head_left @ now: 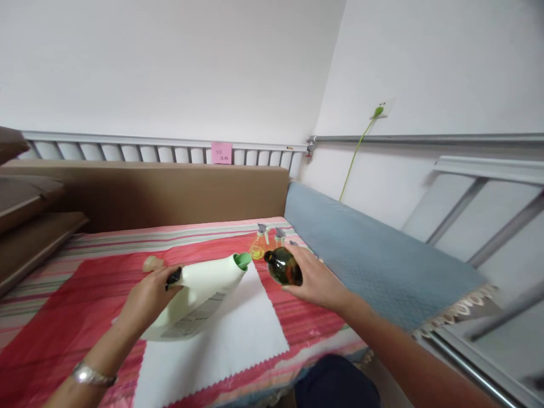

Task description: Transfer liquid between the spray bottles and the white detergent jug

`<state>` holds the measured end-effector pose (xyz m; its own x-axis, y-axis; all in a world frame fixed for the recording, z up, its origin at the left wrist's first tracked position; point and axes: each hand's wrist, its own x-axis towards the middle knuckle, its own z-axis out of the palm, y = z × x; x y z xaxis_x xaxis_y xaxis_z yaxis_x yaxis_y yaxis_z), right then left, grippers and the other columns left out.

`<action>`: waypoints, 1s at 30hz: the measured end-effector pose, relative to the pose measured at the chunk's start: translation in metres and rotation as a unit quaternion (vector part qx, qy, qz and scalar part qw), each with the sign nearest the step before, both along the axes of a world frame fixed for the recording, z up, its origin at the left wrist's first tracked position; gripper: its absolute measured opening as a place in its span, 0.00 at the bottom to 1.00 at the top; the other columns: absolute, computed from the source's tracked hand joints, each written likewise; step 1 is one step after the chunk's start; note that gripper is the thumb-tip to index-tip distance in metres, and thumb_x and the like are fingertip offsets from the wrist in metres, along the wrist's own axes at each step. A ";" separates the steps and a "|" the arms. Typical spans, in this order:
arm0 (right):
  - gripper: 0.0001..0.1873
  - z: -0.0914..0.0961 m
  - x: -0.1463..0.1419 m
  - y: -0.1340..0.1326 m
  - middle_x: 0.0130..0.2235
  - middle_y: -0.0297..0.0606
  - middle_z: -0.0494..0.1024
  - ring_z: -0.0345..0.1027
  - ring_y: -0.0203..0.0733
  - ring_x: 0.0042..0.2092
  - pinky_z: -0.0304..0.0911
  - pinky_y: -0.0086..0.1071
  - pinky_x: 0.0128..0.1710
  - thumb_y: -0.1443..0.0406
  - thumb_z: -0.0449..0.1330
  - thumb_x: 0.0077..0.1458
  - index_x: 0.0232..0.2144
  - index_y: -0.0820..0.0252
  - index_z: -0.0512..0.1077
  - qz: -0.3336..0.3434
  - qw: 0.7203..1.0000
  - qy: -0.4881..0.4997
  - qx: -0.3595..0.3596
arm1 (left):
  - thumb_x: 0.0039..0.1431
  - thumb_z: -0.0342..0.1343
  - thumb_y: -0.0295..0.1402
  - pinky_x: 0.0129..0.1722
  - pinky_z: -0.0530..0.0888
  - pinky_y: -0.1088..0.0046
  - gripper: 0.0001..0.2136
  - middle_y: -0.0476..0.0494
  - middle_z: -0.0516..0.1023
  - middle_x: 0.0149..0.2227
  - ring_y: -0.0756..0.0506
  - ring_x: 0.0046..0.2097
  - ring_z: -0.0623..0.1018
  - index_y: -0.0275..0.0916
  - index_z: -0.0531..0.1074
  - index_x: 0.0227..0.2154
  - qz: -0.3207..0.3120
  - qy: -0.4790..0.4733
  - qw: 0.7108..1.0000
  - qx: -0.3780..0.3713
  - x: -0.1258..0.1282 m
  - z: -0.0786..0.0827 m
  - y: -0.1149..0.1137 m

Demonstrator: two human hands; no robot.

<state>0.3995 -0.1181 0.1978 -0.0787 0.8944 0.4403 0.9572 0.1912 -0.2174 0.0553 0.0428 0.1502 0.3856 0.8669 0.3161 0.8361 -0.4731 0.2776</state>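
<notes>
My left hand [155, 289] is closed round the handle of a large pale green detergent jug [208, 283], tilted so its green spout [243, 260] points right. Something black [173, 277] shows at my left fingers; I cannot make out what it is. My right hand [314, 275] wraps round a dark glass bottle [284, 266], which leans with its narrow mouth toward the spout. A small gap lies between mouth and spout, and no stream of liquid is visible. Below the jug lies a white cloth [238, 345] with zigzag edges.
Behind the dark bottle stand clear spray bottles [257, 247] with grey heads, one holding yellow liquid. A cream cap-like piece [152, 263] rests beyond my left hand. Cardboard boxes [38, 209] stand at left, a long cardboard panel [182, 195] at the back, a blue padded cover [361, 243] at right.
</notes>
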 end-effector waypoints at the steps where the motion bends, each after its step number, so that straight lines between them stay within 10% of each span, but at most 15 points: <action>1: 0.43 0.006 0.002 0.003 0.58 0.49 0.61 0.54 0.53 0.59 0.52 0.47 0.57 0.61 0.64 0.45 0.60 0.59 0.49 0.014 1.000 -0.016 -0.003 | 0.52 0.53 0.38 0.37 0.70 0.70 0.19 0.40 0.78 0.44 0.37 0.44 0.77 0.42 0.71 0.48 -0.004 0.007 1.000 -0.005 0.005 0.002 -0.001; 30: 0.37 0.035 -0.013 0.044 0.46 0.48 0.66 0.59 0.51 0.45 0.57 0.43 0.46 0.69 0.61 0.42 0.56 0.61 0.57 0.079 0.963 -0.256 -0.024 | 0.52 0.55 0.34 0.42 0.69 0.69 0.18 0.41 0.77 0.46 0.38 0.47 0.75 0.43 0.72 0.47 -0.042 -0.040 0.998 0.013 0.008 -0.004 -0.004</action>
